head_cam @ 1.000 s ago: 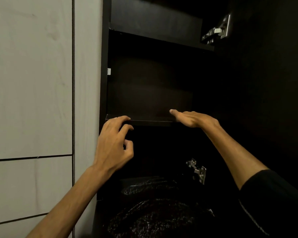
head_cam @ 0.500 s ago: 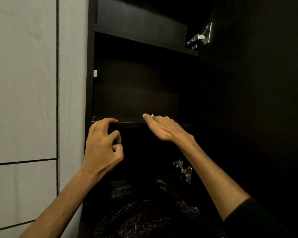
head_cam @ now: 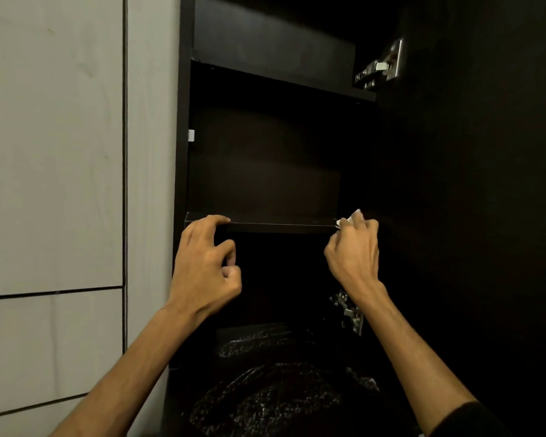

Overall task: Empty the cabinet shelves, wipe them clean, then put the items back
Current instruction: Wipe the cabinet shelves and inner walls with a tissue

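The right hand (head_cam: 353, 250) is raised to the right end of the dark shelf (head_cam: 281, 228), its fingers curled tight around a small white cloth (head_cam: 349, 218) whose corner pokes out above the knuckles, touching the shelf's front edge. Its forearm runs down to the lower right, ending in a dark sleeve (head_cam: 467, 419).

The left hand (head_cam: 204, 263) is up at the left end of the same shelf. Its forefinger hooks over the front edge while the other fingers and thumb curl loosely beneath, holding nothing.

The shelf above the hands looks bare, and a second shelf (head_cam: 284, 80) sits higher up, also dark. A small white peg (head_cam: 191, 135) shows on the left inner wall. One metal hinge (head_cam: 380, 66) is fixed at the upper right and another hinge (head_cam: 349, 313) lies just behind the right wrist. Below the hands, shiny black plastic bags (head_cam: 265, 398) fill the lower compartment. Pale wood-grain panels (head_cam: 51, 152) stand to the left of the cabinet.
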